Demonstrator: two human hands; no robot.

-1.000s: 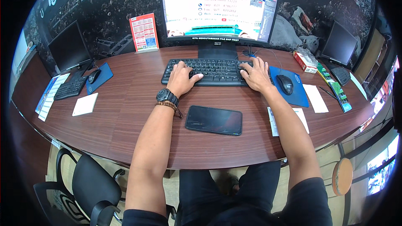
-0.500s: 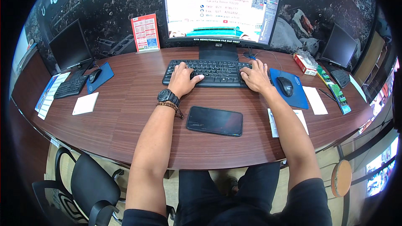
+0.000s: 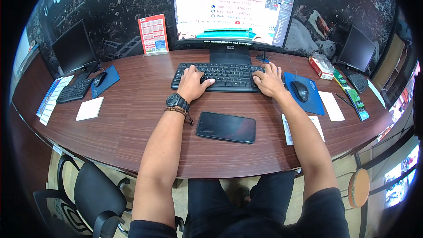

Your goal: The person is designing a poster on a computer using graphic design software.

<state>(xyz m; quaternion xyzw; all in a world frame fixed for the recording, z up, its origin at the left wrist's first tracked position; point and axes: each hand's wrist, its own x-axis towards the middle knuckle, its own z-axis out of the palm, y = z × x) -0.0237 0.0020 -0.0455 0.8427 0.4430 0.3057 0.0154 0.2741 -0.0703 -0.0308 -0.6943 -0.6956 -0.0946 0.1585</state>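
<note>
A black keyboard lies on the brown desk below a lit monitor. My left hand rests on its left end, fingers spread over the keys and thumb stretched to the right. On the keyboard's right end lies my right hand, its fingers apart too. Neither hand grips anything. A black watch and a beaded bracelet circle my left wrist. Between my forearms a dark phone lies flat. Just right of my right hand, a black mouse sits on a blue mouse pad.
Papers and a red and white box lie on the right. A red calendar stands left of the monitor. Side screens stand at both ends of the desk. An office chair is at lower left.
</note>
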